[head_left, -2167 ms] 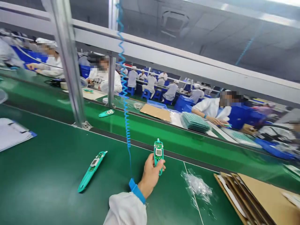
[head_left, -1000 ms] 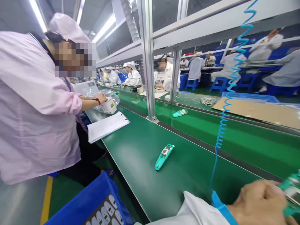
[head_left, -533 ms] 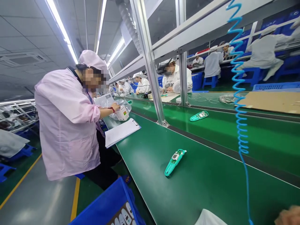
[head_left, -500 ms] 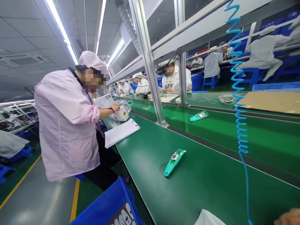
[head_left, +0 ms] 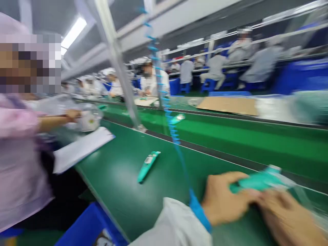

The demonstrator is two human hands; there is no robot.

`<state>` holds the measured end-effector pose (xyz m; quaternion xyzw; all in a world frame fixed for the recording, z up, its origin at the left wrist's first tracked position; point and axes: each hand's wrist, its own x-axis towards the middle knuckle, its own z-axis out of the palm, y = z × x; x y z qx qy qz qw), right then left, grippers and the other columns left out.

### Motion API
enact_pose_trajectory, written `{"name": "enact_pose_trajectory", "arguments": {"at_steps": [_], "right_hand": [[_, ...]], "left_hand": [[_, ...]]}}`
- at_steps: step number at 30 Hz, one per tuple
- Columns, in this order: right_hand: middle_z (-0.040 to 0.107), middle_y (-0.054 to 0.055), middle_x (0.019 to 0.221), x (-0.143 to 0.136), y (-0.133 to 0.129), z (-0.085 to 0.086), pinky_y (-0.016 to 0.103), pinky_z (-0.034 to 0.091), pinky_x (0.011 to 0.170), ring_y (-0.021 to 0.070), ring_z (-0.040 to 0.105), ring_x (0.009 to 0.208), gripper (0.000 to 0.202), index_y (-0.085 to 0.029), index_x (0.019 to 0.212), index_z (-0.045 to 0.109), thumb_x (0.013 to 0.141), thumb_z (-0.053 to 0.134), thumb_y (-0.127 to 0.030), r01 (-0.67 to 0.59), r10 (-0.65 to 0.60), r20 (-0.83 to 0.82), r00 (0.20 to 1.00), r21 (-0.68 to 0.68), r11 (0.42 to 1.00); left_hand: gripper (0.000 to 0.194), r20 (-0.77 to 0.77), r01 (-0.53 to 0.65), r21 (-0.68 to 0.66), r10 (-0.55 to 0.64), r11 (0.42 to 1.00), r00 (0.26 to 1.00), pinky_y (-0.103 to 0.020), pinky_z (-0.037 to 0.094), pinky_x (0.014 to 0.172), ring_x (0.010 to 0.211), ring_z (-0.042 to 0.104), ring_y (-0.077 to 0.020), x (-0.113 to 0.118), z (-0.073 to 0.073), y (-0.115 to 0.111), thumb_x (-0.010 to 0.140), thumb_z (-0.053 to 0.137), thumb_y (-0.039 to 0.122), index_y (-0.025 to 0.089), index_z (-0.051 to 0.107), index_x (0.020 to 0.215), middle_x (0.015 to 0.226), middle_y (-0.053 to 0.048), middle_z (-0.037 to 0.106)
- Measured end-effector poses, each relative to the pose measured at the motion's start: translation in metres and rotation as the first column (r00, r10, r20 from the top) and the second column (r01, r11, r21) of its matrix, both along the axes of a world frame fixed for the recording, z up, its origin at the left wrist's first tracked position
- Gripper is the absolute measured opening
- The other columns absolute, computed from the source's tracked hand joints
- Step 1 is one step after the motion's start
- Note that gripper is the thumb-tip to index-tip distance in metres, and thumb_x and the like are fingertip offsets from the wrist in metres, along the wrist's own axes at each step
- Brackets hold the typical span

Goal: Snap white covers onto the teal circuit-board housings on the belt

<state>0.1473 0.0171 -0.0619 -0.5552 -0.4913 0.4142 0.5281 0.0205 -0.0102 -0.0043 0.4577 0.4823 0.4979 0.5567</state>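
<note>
A teal, elongated plastic device housing (head_left: 258, 181) is held above the green workbench, blurred by motion. My left hand (head_left: 224, 198) grips its left end between thumb and fingers, and a blue wrist strap (head_left: 201, 212) circles that wrist. My right hand (head_left: 287, 212) is closed at the near side of the housing, its fingertips close against those of the left. Whitish, translucent material covers the housing's right end; I cannot make out what it is. Farther left on the bench lies another teal device housing (head_left: 148, 166), with a light part set into it.
A blue coiled cord (head_left: 167, 112) hangs down to the strap. Beyond a dark strip, a third teal housing (head_left: 177, 119) lies on the green belt (head_left: 230, 136). A co-worker in pink (head_left: 20, 153) stands left near white papers (head_left: 83, 148). A blue bin (head_left: 82, 225) is below the bench edge.
The view has swung right, shifting the bench leftward. Both my hands and the held teal housing now show; before, only part of a hand and a sleeve were visible at the bottom.
</note>
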Motion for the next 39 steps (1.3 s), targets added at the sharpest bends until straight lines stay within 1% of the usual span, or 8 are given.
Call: {"name": "enact_pose_trajectory", "arguments": {"at_steps": [1,3,7,12,20,28,34,39], "right_hand": [[0.072,0.011,0.106,0.009,-0.005,0.006,0.048,0.062,0.084,0.0336,0.07,0.098,0.057,-0.034,0.105,0.067,0.074,0.069,-0.081,0.006,-0.007,-0.042,0.999,-0.007,1.0],[0.07,0.011,0.116,0.017,-0.01,0.016,0.05,0.055,0.098,0.0342,0.065,0.111,0.058,-0.027,0.111,0.067,0.072,0.084,-0.065,-0.035,0.032,-0.348,0.937,-0.003,0.999],[0.069,0.009,0.116,0.012,-0.006,0.023,0.045,0.048,0.107,0.0297,0.063,0.115,0.055,-0.024,0.114,0.068,0.073,0.091,-0.052,-0.047,0.06,-0.539,0.84,0.038,0.998],[0.069,0.008,0.117,0.015,-0.009,0.024,0.043,0.046,0.108,0.028,0.063,0.113,0.053,-0.025,0.114,0.07,0.072,0.094,-0.047,-0.163,0.148,-0.561,0.814,0.023,0.986],[0.07,0.013,0.117,0.017,-0.01,0.022,0.048,0.042,0.11,0.0318,0.062,0.114,0.059,-0.018,0.11,0.07,0.07,0.092,-0.055,-0.218,0.202,-0.498,0.844,0.027,0.976],[0.069,0.008,0.115,0.024,-0.008,0.017,0.042,0.051,0.1,0.0287,0.063,0.11,0.069,-0.025,0.128,0.064,0.073,0.09,-0.058,-0.097,0.069,-0.507,0.859,-0.028,0.995],[0.07,0.009,0.111,0.029,-0.003,0.027,0.044,0.054,0.093,0.0288,0.063,0.108,0.054,-0.024,0.115,0.071,0.083,0.076,-0.067,-0.136,0.106,-0.564,0.819,-0.011,0.991],[0.069,0.005,0.096,0.029,-0.004,0.03,0.038,0.052,0.094,0.0231,0.063,0.098,0.04,-0.023,0.101,0.075,0.087,0.076,-0.061,-0.077,0.071,-0.504,0.861,0.008,0.997]], "left_hand": [[0.032,-0.059,0.023,0.09,-0.017,0.996,0.998,-0.037,0.051,0.1,0.106,0.067,-0.027,-0.002,0.003,0.002,0.079,0.077,0.033,0.022,0.078,0.11,0.111,-0.005,0.074],[0.033,-0.095,0.081,0.172,-0.066,0.982,0.993,-0.036,0.051,0.101,0.107,0.067,-0.0273,-0.004,0.0,0.014,0.082,0.075,0.031,0.021,0.077,0.112,0.112,-0.005,0.074],[0.041,-0.017,0.121,0.136,-0.12,0.983,0.993,-0.036,0.053,0.1,0.113,0.067,-0.0293,-0.004,-0.017,0.034,0.079,0.079,0.033,0.018,0.075,0.117,0.119,-0.008,0.072],[0.045,0.046,0.129,0.114,-0.135,0.985,0.99,-0.033,0.052,0.1,0.117,0.065,-0.029,-0.007,-0.017,0.032,0.078,0.082,0.038,0.017,0.074,0.117,0.121,-0.009,0.071],[0.039,-0.171,0.211,0.205,-0.177,0.956,0.969,-0.034,0.049,0.102,0.115,0.064,-0.0278,-0.013,-0.004,0.03,0.088,0.07,0.043,0.022,0.075,0.121,0.121,-0.003,0.072],[0.045,-0.332,0.244,0.301,-0.138,0.922,0.933,-0.033,0.047,0.101,0.116,0.062,-0.0289,-0.009,-0.005,0.024,0.084,0.075,0.034,0.026,0.071,0.128,0.126,-0.004,0.069],[0.035,-0.434,0.329,0.25,-0.198,0.911,0.879,-0.029,0.047,0.084,0.094,0.066,-0.0233,-0.011,0.002,0.022,0.1,0.052,0.042,0.024,0.067,0.126,0.108,-0.004,0.072],[0.037,-0.529,0.369,0.222,-0.206,0.902,0.823,-0.028,0.046,0.081,0.09,0.065,-0.0208,-0.011,0.002,0.02,0.097,0.058,0.038,0.028,0.06,0.132,0.105,-0.001,0.071]]}}
